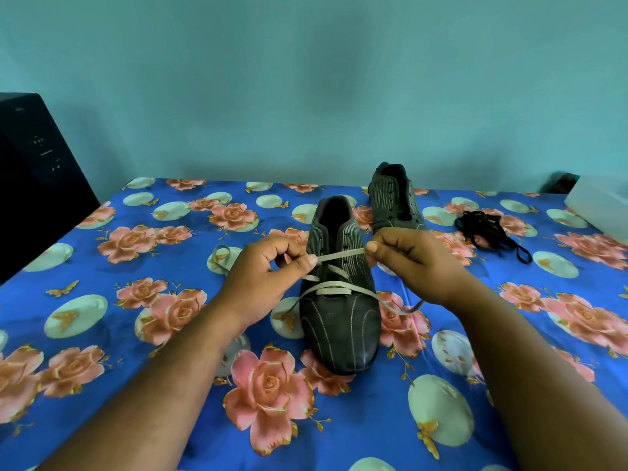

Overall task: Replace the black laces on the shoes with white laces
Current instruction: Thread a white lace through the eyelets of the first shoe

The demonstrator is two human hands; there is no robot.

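A black box (32, 171) stands at the far left edge of a surface covered by a blue cloth (142, 334) printed with pink roses and pale ovals; a turquoise wall rises behind.

The left hand (268, 277) is closed in a pinching grip, thumb against curled fingers, holding one end of a white lace (334, 289). A loose loop of that lace lies on the cloth just left of the hand.

Between the two hands stands a dark shoe (339, 321), its toe toward the viewer. The white lace crosses its lower eyelets, and one strand runs taut across the shoe's upper part from hand to hand.

The right hand (411, 263) is also closed in a pinch, thumb and forefinger gripping the other end of the taut strand. Another length of lace trails under this hand onto the cloth.

Behind it, a second dark shoe (394, 198) stands unlaced, its eyelets bare.

Further right, black laces (489, 229) lie in a loose heap on the cloth, apart from both shoes. A white object (601, 205) sits at the far right edge.
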